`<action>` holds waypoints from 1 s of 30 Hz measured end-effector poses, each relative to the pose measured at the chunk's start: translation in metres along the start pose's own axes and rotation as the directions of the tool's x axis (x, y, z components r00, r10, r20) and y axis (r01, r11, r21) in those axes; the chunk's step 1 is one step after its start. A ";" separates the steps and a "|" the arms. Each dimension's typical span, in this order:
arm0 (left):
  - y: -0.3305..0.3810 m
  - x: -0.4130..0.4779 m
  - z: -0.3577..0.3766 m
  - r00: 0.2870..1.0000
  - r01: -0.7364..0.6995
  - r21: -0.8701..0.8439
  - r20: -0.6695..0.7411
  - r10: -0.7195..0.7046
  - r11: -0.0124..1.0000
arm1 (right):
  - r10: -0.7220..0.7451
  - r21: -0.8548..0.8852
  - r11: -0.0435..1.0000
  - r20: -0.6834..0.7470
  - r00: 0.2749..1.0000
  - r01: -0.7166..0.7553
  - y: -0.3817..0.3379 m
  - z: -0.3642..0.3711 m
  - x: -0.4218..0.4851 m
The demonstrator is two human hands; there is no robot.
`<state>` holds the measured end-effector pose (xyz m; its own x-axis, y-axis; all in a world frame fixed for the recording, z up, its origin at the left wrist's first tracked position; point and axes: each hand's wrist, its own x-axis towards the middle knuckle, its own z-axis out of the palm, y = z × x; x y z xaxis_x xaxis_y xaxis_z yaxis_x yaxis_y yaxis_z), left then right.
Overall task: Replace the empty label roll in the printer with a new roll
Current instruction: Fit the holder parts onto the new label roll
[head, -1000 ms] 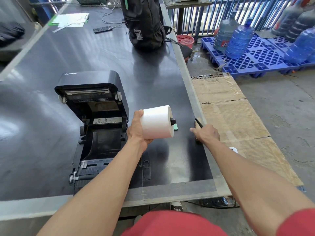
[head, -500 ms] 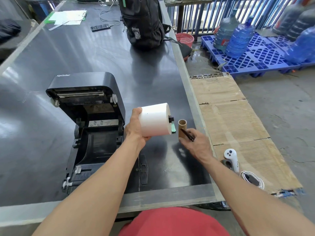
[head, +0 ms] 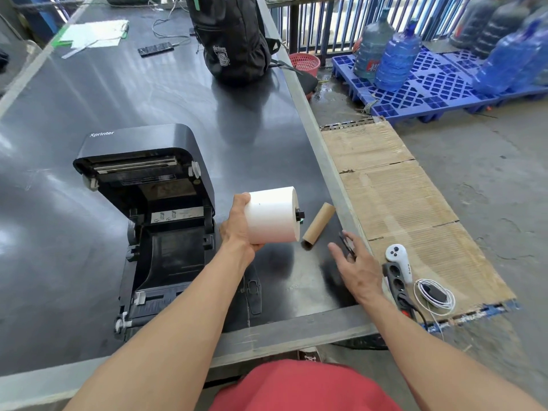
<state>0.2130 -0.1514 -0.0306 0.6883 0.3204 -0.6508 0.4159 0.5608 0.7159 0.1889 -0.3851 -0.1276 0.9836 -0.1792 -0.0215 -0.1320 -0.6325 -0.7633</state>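
Head view. Black label printer (head: 154,221) sits on the dark glossy tabletop (head: 89,99) with its lid tilted up and back and its roll bay exposed. Left hand (head: 237,226) holds a white cylindrical label roll (head: 271,216) in the air just right of the open printer. Its grip is closed on the roll's left end, thumb on top and fingers underneath.

The roll's long axis runs roughly level, left to right. A black spindle end (head: 300,215) juts from its right face and points toward a brown cardboard tube core (head: 318,225). The core lies on the tabletop just beside the roll and apart from it. Its long axis is diagonal, with the open end nearest the camera at lower left.

Right hand (head: 355,268) is spread palm down near the tabletop's right edge, its grip slack and holding nothing. A small black item (head: 345,238) lies at its fingertips; what it is cannot be told. A flat black plastic piece (head: 253,289) lies on the tabletop under the left forearm.

A black backpack (head: 234,40), white papers (head: 95,34) and a black bar-shaped device (head: 155,49) occupy the far end. On the floor to the right are:
- brown cardboard sheets (head: 400,203)
- a white handheld controller (head: 398,259)
- a black power strip (head: 397,283)
- a coiled white cable (head: 434,295)
- a red basket (head: 305,63)
- blue water bottles (head: 397,57) on a blue plastic pallet (head: 430,87)
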 end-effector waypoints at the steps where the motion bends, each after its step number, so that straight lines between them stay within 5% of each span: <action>1: 0.000 0.000 0.000 1.000 -0.003 0.003 -0.001 0.003 1.000 | -0.003 0.033 0.999 -0.052 0.999 0.005 -0.003 -0.003 0.007; 6: 0.000 0.005 0.001 1.000 -0.013 -0.015 -0.014 0.012 1.000 | 0.110 -0.063 0.991 -0.114 0.987 -0.118 -0.037 -0.017 0.069; 9: 0.003 0.006 0.002 0.999 -0.031 -0.023 -0.032 0.031 0.999 | 0.287 -0.097 0.953 -0.011 0.958 -0.287 -0.064 -0.007 0.087; 18: 0.014 0.007 -0.002 0.995 -0.063 -0.054 -0.075 0.059 0.997 | 0.453 -0.310 0.873 0.228 0.862 -0.377 -0.081 0.038 0.094; 23: 0.014 0.009 -0.003 0.995 -0.070 -0.065 -0.077 0.065 0.995 | 0.420 -0.336 0.882 0.246 0.874 -0.330 -0.075 0.036 0.088; 30: 0.009 0.006 -0.006 0.996 -0.069 -0.036 -0.057 0.066 0.997 | 0.014 0.105 0.994 0.214 0.977 -0.037 -0.047 0.019 0.043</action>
<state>0.2173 -0.1396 -0.0300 0.6793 0.4001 -0.6152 0.3463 0.5643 0.7494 0.2400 -0.3485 -0.1047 0.9852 -0.0225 -0.1701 -0.1549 -0.5430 -0.8254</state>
